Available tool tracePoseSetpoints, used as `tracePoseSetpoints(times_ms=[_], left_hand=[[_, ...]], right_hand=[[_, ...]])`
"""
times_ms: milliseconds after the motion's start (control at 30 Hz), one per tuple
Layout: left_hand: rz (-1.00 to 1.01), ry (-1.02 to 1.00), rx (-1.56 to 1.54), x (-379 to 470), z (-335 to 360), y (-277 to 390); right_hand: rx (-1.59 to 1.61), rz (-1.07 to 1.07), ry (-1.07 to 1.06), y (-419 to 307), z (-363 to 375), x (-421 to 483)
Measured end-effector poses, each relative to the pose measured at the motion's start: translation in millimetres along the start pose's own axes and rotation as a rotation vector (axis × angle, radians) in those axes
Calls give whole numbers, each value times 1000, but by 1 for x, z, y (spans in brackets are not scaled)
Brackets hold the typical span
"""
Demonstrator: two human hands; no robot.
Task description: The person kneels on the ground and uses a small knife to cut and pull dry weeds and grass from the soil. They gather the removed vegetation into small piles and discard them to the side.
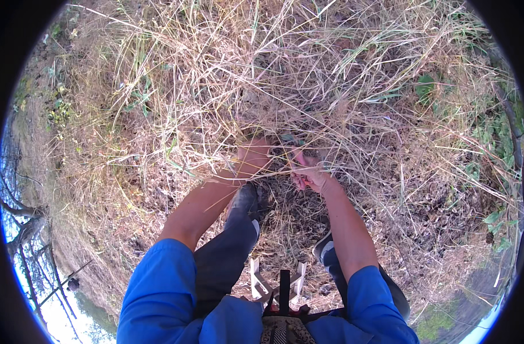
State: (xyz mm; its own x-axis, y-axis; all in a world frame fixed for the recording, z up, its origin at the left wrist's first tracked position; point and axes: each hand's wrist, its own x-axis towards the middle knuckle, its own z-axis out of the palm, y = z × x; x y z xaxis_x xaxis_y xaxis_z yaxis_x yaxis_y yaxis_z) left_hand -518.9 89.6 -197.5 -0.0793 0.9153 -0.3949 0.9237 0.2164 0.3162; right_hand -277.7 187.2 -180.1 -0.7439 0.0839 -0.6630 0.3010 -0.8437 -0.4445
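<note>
Dry grass [227,81] covers the ground before me. My left hand [256,148] reaches down among the stalks in front of my left shoe; its fingers are hidden by grass, so what it touches does not show. Close by on the right, my right hand [310,174] is low over the ground with its fingers curled. Something small and reddish shows at its fingertips, too blurred to name. Several pale stalks cross over both hands. Dark litter and a few green leaves [293,138] lie between and just beyond the hands.
Below me is a pale frame [256,279] with angled legs, between my dark trouser legs [221,253]. My right shoe [324,247] stands on the litter. A broad green leaf [425,88] grows at upper right. Bare branches [27,232] show at the left rim, a dark stem [509,116] at the right.
</note>
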Motion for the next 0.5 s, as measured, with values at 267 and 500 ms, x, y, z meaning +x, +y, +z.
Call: tracePoseSetpoints(times_ms=[267,500], left_hand=[[-72,116,-88,-19,-13,38],[-85,-125,-74,-15,-20,19]], right_hand=[[-40,85,149,9,13,-12],[12,275,82,23,10,-14]])
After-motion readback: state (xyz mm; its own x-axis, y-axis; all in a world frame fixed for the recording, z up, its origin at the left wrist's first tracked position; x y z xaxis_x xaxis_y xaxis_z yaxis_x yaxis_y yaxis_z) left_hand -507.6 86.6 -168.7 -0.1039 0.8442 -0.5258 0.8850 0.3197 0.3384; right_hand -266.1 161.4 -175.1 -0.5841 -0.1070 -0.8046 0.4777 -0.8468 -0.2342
